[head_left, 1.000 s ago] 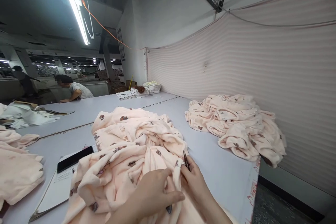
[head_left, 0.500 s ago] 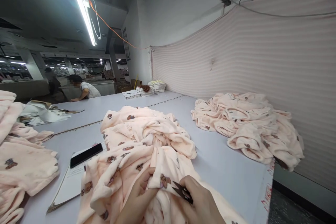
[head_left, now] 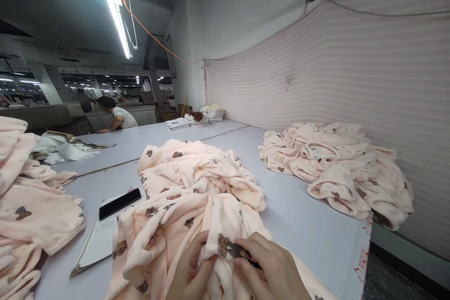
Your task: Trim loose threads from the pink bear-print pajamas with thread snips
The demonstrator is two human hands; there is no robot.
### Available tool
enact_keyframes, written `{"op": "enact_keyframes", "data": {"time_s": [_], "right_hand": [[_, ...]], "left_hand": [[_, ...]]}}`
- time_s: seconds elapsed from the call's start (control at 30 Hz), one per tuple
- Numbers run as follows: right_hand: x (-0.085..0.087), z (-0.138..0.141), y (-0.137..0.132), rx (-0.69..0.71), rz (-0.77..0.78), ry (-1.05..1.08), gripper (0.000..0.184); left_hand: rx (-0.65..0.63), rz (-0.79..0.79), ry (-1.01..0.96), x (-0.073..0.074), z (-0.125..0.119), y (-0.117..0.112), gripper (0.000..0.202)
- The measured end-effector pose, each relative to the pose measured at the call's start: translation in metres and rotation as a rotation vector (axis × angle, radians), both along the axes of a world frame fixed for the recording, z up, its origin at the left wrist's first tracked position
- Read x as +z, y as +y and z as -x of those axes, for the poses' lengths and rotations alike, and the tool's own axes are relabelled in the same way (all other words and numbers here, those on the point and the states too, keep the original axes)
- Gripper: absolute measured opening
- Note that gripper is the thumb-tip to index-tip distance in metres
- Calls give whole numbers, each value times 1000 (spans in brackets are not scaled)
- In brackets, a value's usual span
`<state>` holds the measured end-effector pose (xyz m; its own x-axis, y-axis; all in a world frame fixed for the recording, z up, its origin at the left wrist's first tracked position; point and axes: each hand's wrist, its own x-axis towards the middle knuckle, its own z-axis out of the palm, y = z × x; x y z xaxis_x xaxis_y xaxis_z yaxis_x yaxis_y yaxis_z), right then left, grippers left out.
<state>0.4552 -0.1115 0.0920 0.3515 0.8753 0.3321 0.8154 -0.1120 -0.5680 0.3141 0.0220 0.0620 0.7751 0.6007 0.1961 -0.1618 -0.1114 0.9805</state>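
A pale pink plush garment (head_left: 197, 173) with small brown bear prints lies bunched in front of me. My left hand (head_left: 193, 262) pinches a fold of it near a bear print. Held in my right hand (head_left: 267, 267) is a pair of dark thread snips (head_left: 239, 250), its blades pointing left and touching or nearly touching the fabric by that print. Fingers partly cover the snips, and the blades look nearly closed. Whether a thread lies between them is too small to tell.
More pink plush fabric is heaped at left (head_left: 45, 215) and right (head_left: 333, 164). A black phone (head_left: 119, 204) rests on a paper pad (head_left: 93, 243). White scraps (head_left: 65, 147) and paper stacks (head_left: 211, 112) lie farther back. A person (head_left: 121, 117) leans over the table's far side.
The snips' blades have come together and moved closer to the fabric beside my left fingers. My left hand keeps its pinch. The whole view has shifted slightly.
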Motion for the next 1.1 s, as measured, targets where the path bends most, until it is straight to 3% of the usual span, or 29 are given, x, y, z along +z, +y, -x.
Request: {"op": "enact_keyframes", "data": {"time_s": [0.13, 0.27, 0.37, 0.43, 0.53, 0.67, 0.77, 1.1], "right_hand": [[0, -3, -1, -44, -67, 175, 23], [-7, -4, 4, -69, -33, 91, 22], [-9, -11, 17, -193, -172, 78, 20], [-8, -17, 28, -263, -227, 84, 15], [-4, -20, 40, -281, -182, 97, 3], [0, -13, 32, -122, -157, 210, 13], [4, -5, 23, -8, -187, 202, 29], [13, -7, 18, -90, -201, -119, 27]], "left_hand": [[7, 12, 50, 3, 1, -1, 34], [113, -14, 5, 8, 0, 4, 43], [154, 163, 96, 14, 0, 15, 38], [35, 379, 142, 20, -2, 23, 30], [-171, 627, 36, 30, -5, 28, 35], [-238, 749, -88, 33, -8, 27, 38], [-311, 770, -127, 29, -8, 26, 39], [-498, 598, -116, 28, -3, 32, 42]]}}
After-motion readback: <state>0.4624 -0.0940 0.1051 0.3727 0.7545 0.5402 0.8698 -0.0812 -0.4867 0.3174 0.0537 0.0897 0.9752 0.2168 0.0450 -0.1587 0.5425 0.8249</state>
